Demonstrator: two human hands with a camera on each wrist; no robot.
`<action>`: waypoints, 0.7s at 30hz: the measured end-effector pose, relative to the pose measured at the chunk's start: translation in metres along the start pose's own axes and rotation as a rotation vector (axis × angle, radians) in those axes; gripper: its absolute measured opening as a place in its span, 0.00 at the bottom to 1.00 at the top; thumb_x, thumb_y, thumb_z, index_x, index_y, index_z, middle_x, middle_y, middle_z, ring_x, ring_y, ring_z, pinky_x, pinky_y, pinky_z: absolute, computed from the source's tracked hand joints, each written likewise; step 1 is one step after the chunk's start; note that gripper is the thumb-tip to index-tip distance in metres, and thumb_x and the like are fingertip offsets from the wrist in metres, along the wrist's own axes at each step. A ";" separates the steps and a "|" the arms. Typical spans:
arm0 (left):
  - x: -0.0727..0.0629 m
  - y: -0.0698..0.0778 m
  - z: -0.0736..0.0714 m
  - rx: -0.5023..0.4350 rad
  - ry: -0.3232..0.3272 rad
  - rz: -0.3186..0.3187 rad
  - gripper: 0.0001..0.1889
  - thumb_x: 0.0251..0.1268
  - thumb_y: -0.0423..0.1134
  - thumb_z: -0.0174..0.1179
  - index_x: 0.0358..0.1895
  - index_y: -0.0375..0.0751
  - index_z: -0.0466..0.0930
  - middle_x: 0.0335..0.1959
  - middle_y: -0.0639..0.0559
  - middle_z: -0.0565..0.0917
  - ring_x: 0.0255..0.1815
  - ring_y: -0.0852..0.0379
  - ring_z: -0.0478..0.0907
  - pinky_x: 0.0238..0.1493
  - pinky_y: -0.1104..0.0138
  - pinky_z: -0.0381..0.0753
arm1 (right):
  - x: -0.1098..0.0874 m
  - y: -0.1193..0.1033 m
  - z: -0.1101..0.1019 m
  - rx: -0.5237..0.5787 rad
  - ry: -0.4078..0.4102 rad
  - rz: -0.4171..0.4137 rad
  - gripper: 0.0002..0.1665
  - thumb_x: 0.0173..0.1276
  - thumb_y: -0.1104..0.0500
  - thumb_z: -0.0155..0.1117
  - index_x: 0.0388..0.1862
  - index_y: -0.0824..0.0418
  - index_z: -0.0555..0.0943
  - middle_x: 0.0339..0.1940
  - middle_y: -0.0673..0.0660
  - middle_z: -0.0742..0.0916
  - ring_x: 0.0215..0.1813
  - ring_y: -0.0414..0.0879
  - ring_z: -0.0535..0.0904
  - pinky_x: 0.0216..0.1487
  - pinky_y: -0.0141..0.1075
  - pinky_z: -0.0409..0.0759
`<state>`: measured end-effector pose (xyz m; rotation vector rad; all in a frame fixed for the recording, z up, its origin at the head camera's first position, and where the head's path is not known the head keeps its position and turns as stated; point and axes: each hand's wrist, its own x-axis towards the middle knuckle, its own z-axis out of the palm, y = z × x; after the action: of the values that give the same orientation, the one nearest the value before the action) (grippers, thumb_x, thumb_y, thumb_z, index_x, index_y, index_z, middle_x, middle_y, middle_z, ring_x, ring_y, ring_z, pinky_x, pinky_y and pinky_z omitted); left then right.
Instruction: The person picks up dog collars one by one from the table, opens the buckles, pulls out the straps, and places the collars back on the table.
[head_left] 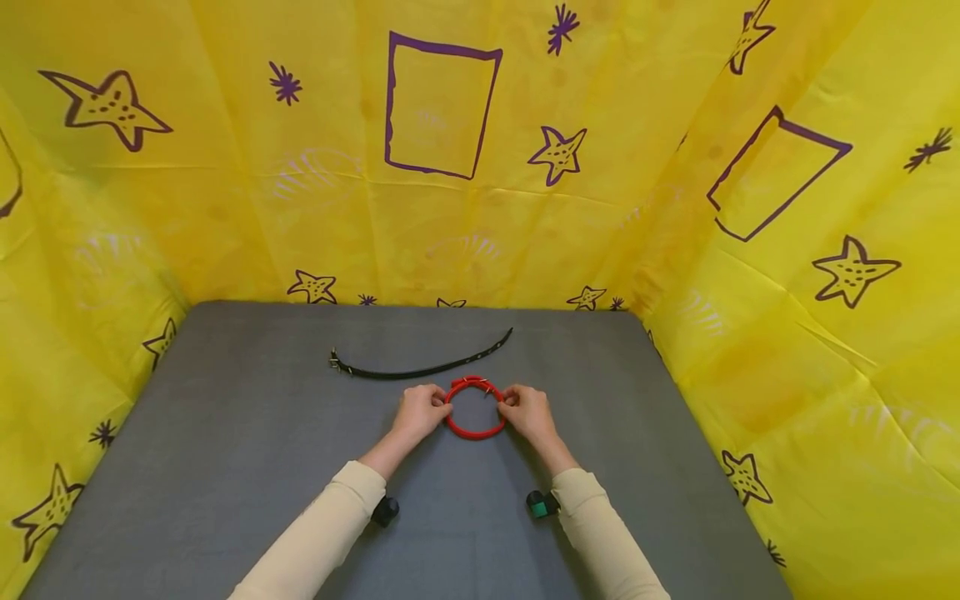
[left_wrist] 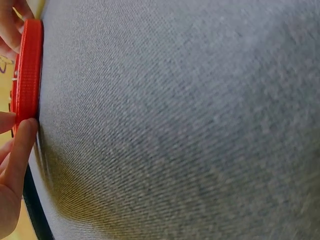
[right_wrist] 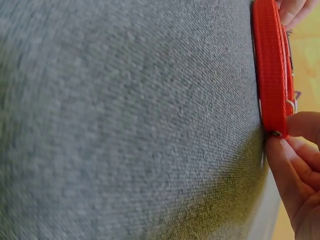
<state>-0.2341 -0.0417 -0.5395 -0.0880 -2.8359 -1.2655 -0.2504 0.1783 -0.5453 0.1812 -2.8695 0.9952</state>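
A red collar (head_left: 477,435) with a metal buckle and ring, fastened into a round loop, stands on its edge on the grey cloth. My left hand (head_left: 418,411) pinches its left side between thumb and fingertips. On the opposite side, my right hand (head_left: 529,410) pinches the band the same way. The left wrist view has the woven red band (left_wrist: 30,70) upright close against the cloth. A small metal ring (right_wrist: 291,106) shows near my right fingertips in the right wrist view. Behind the loop, a black collar (head_left: 405,375) lies unfastened in a shallow curve, its buckle at the left end.
The grey cloth-covered table (head_left: 247,467) spreads around both hands. Yellow fabric walls (head_left: 247,225) with drawn stars and frames rise at its back and sides. A dark wrist camera (head_left: 386,511) hangs below the left cuff, another (head_left: 542,503) below the right.
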 end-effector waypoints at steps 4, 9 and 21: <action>-0.002 0.000 0.001 -0.025 0.009 -0.011 0.09 0.54 0.34 0.71 0.37 0.35 0.85 0.27 0.50 0.85 0.28 0.55 0.80 0.33 0.63 0.80 | -0.001 0.001 0.002 0.020 0.025 -0.006 0.06 0.55 0.65 0.72 0.33 0.62 0.86 0.23 0.49 0.85 0.27 0.41 0.78 0.30 0.32 0.75; -0.006 -0.001 0.000 -0.057 0.022 -0.010 0.08 0.54 0.33 0.71 0.37 0.35 0.85 0.26 0.51 0.85 0.28 0.56 0.81 0.34 0.63 0.81 | -0.005 -0.001 0.002 0.038 0.054 -0.024 0.05 0.55 0.66 0.71 0.33 0.62 0.86 0.23 0.49 0.85 0.27 0.41 0.79 0.30 0.32 0.76; -0.023 0.000 -0.015 -0.134 0.147 0.049 0.09 0.52 0.31 0.70 0.38 0.36 0.86 0.27 0.50 0.86 0.26 0.56 0.83 0.29 0.64 0.81 | -0.010 -0.016 -0.001 0.139 0.095 -0.089 0.05 0.58 0.65 0.71 0.35 0.61 0.86 0.26 0.50 0.86 0.28 0.40 0.82 0.31 0.30 0.80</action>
<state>-0.2113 -0.0539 -0.5312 -0.0642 -2.6088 -1.3895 -0.2377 0.1670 -0.5356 0.2630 -2.6829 1.1539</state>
